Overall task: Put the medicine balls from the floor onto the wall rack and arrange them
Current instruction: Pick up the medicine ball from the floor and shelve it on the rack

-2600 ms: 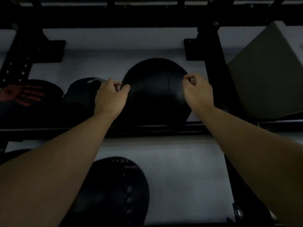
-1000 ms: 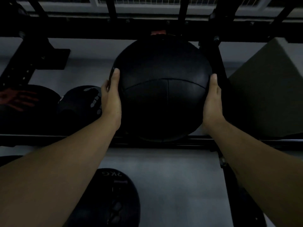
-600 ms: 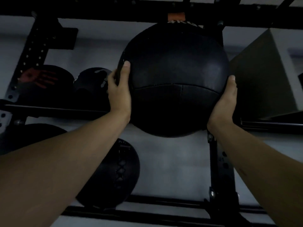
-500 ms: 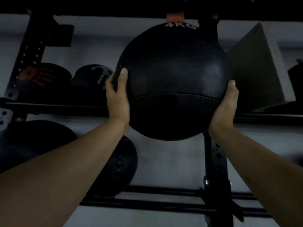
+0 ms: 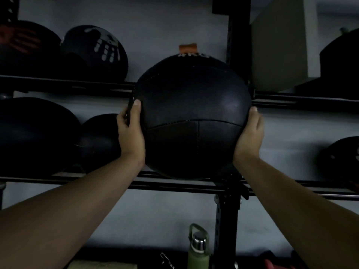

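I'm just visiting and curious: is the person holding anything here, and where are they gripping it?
Yes: a black medicine ball, clasped between the left hand and right hand on its opposite sides, slightly below the middle.

Dim, underexposed view, soft overall, wide-angle bending at edges, faint sheen on the ball.

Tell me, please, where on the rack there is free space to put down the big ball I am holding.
The lower rail looks free between the small black ball and the upright post, under the held ball. The upper rail is bare from the handprint ball to the post. Both shelves are crowded on the left.
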Action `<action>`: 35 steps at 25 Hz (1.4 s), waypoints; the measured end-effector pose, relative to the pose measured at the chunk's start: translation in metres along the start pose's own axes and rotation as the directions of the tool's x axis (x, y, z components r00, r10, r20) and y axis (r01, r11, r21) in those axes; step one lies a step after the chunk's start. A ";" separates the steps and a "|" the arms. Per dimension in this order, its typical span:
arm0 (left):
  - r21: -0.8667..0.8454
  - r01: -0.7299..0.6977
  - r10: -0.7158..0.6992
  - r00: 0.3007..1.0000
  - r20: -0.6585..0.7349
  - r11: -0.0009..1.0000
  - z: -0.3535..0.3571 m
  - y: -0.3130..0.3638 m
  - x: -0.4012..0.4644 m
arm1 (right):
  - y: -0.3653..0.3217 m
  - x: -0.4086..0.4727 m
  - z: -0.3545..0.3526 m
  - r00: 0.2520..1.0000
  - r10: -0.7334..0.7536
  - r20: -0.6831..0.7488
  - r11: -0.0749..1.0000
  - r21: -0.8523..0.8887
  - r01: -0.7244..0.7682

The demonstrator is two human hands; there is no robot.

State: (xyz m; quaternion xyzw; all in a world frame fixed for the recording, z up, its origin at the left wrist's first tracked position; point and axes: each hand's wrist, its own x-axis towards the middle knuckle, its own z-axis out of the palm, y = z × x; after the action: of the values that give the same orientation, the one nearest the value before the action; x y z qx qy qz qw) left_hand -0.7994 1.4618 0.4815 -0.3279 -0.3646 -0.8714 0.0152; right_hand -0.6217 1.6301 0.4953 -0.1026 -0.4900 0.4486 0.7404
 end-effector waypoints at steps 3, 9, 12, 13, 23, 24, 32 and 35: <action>-0.006 0.117 -0.117 0.991 -0.069 0.993 -0.003 -0.028 -0.001 | 0.026 0.003 -0.006 0.997 0.075 0.011 0.995 -0.068 -0.074; 0.054 0.181 -0.177 0.982 -0.070 0.982 -0.011 -0.098 0.031 | 0.101 0.008 0.001 0.985 0.154 0.077 0.971 -0.198 -0.136; 0.094 0.074 -0.074 0.997 -0.004 0.993 0.001 -0.111 0.061 | 0.110 0.036 0.021 0.973 0.008 0.230 0.956 -0.288 0.060; 0.144 0.013 -0.019 0.999 0.040 0.989 0.007 -0.117 0.070 | 0.115 0.047 0.025 0.968 -0.005 0.252 0.948 -0.307 0.085; 0.376 -0.185 0.142 0.980 0.141 0.908 0.035 -0.167 0.123 | 0.158 0.086 0.045 0.956 -0.076 0.283 0.877 -0.438 0.200; 0.382 -0.189 0.142 0.979 0.147 0.905 0.034 -0.167 0.121 | 0.156 0.085 0.042 0.955 -0.068 0.290 0.875 -0.443 0.197; 0.481 -0.181 0.019 0.946 0.323 0.858 0.022 -0.150 0.125 | 0.133 0.078 0.038 0.925 0.074 0.373 0.738 -0.644 0.201; 0.560 -0.192 -0.035 0.929 0.369 0.806 0.015 -0.139 0.120 | 0.120 0.065 0.036 0.922 0.137 0.361 0.628 -0.751 0.201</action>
State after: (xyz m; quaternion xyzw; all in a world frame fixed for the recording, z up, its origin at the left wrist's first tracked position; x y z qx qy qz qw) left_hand -0.9221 1.5984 0.4722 -0.4765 -0.5980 -0.6389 0.0852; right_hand -0.7114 1.7387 0.4832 -0.3122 -0.7719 0.1907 0.5199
